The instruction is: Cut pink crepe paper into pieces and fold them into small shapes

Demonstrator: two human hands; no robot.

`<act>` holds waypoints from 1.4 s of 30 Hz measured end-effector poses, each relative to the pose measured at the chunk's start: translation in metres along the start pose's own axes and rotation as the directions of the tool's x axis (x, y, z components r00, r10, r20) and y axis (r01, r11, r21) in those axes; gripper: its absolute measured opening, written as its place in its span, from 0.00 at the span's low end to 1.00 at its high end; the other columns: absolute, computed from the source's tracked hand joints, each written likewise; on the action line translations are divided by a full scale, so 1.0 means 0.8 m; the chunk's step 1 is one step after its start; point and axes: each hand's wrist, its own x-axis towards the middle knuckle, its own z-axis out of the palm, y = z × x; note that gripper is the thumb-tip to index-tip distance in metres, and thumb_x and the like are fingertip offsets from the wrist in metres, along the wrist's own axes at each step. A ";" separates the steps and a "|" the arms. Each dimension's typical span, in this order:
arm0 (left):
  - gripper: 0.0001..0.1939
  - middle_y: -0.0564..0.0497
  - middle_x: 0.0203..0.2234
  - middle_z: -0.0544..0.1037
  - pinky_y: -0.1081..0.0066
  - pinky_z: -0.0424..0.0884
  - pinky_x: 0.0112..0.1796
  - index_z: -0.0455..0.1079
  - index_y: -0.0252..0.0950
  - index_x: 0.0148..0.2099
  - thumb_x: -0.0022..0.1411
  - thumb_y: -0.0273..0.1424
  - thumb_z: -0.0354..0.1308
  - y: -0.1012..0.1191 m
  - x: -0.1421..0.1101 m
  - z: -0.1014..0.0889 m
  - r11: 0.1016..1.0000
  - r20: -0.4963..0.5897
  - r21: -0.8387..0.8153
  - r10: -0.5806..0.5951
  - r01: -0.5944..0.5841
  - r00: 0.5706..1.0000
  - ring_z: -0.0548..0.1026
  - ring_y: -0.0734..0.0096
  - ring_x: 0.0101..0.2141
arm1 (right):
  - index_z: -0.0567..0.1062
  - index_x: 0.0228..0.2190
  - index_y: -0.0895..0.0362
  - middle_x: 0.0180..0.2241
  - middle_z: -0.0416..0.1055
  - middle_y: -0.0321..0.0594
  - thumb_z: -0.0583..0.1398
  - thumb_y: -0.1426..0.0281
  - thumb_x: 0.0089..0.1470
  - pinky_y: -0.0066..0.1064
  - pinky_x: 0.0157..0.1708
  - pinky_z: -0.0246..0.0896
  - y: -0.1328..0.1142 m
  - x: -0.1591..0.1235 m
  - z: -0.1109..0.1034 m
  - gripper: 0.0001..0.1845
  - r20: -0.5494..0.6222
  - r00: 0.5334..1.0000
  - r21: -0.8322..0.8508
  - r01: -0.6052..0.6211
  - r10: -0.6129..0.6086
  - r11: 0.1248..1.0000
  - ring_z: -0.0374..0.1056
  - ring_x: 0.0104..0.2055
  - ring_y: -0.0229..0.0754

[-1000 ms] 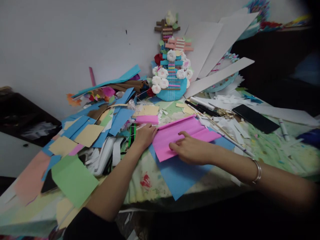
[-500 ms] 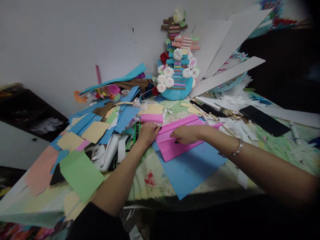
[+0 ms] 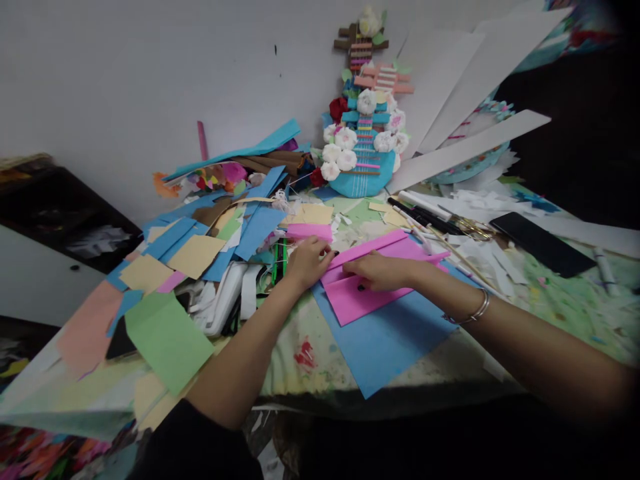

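A sheet of pink paper with folds along its far side lies over a larger blue sheet. At the pink paper's left end, my left hand has its fingers bent and closed on the folded edge. My right hand rests on the middle of the pink paper, its fingers curled and its thumb tucked below, closed on a crease. Part of the paper is hidden under the right hand. Just beyond the left hand lies another pink strip.
Paper scraps, including a green sheet, cover the table's left side near a white device. A flower-trimmed blue paper guitar leans on the back wall. To the right lie pens, scissors and a black phone.
The view has shifted slightly, so everything sits a little further right. Both hands stay on the pink paper with almost the same pose.
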 end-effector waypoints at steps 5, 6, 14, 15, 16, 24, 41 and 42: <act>0.04 0.52 0.28 0.72 0.72 0.64 0.34 0.68 0.35 0.34 0.60 0.29 0.53 0.003 -0.001 -0.004 0.975 0.101 -0.191 0.134 -0.113 0.986 0.69 0.71 0.30 | 0.69 0.43 0.60 0.37 0.75 0.47 0.57 0.78 0.48 0.39 0.40 0.50 -0.010 0.001 0.001 0.18 -0.041 0.998 -0.053 -0.052 0.050 0.997 0.69 0.38 0.48; 0.03 0.52 0.28 0.72 0.73 0.64 0.33 0.68 0.35 0.35 0.60 0.28 0.53 0.003 -0.002 -0.005 0.965 0.124 -0.230 0.160 -0.129 0.979 0.69 0.72 0.30 | 0.70 0.41 0.61 0.34 0.75 0.47 0.57 0.78 0.48 0.39 0.40 0.49 -0.013 0.001 0.001 0.15 -0.050 0.997 -0.069 -0.069 0.066 0.995 0.69 0.36 0.48; 0.02 0.55 0.25 0.73 0.75 0.65 0.31 0.70 0.34 0.32 0.54 0.25 0.58 -0.001 -0.007 -0.006 0.889 0.310 -0.423 0.326 -0.177 0.893 0.70 0.76 0.27 | 0.70 0.36 0.61 0.36 0.72 0.48 0.56 0.80 0.48 0.36 0.36 0.45 -0.027 -0.005 0.009 0.11 -0.183 0.962 -0.083 -0.221 0.203 0.972 0.66 0.38 0.48; 0.02 0.55 0.24 0.72 0.75 0.64 0.30 0.70 0.34 0.32 0.54 0.25 0.58 -0.002 -0.007 -0.004 0.887 0.315 -0.426 0.327 -0.175 0.891 0.69 0.76 0.27 | 0.70 0.37 0.61 0.38 0.71 0.48 0.56 0.80 0.48 0.35 0.35 0.45 -0.028 -0.007 0.011 0.12 -0.206 0.955 -0.076 -0.235 0.216 0.969 0.65 0.40 0.48; 0.02 0.56 0.23 0.72 0.76 0.64 0.29 0.70 0.34 0.32 0.54 0.24 0.58 -0.002 -0.007 -0.003 0.887 0.318 -0.427 0.327 -0.174 0.890 0.69 0.76 0.26 | 0.70 0.38 0.61 0.40 0.70 0.49 0.56 0.80 0.48 0.35 0.35 0.45 -0.027 -0.008 0.014 0.13 -0.228 0.947 -0.069 -0.247 0.226 0.966 0.64 0.41 0.49; 0.03 0.54 0.25 0.71 0.75 0.64 0.31 0.73 0.34 0.32 0.54 0.23 0.59 -0.003 -0.005 0.002 0.906 0.312 -0.359 0.342 -0.223 0.886 0.69 0.75 0.28 | 0.72 0.39 0.59 0.39 0.69 0.47 0.57 0.73 0.54 0.33 0.35 0.52 -0.022 -0.017 0.040 0.10 -0.367 0.899 -0.025 -0.267 0.239 0.963 0.62 0.42 0.48; 0.22 0.47 0.46 0.64 0.66 0.67 0.39 0.65 0.48 0.58 0.61 0.40 0.54 -0.001 -0.013 -0.007 0.957 0.333 0.140 0.197 -0.255 0.922 0.67 0.60 0.46 | 0.56 0.60 0.64 0.62 0.54 0.52 0.45 0.80 0.56 0.56 0.60 0.40 -0.049 -0.040 0.094 0.30 -0.439 0.875 0.074 -0.191 0.204 0.979 0.47 0.64 0.51; 0.22 0.46 0.48 0.64 0.65 0.67 0.39 0.64 0.48 0.58 0.62 0.41 0.54 0.000 -0.013 -0.008 0.953 0.331 0.171 0.185 -0.251 0.926 0.66 0.58 0.47 | 0.55 0.61 0.64 0.62 0.53 0.52 0.46 0.77 0.58 0.57 0.60 0.38 -0.050 -0.040 0.094 0.29 -0.437 0.875 0.091 -0.189 0.210 0.978 0.46 0.65 0.51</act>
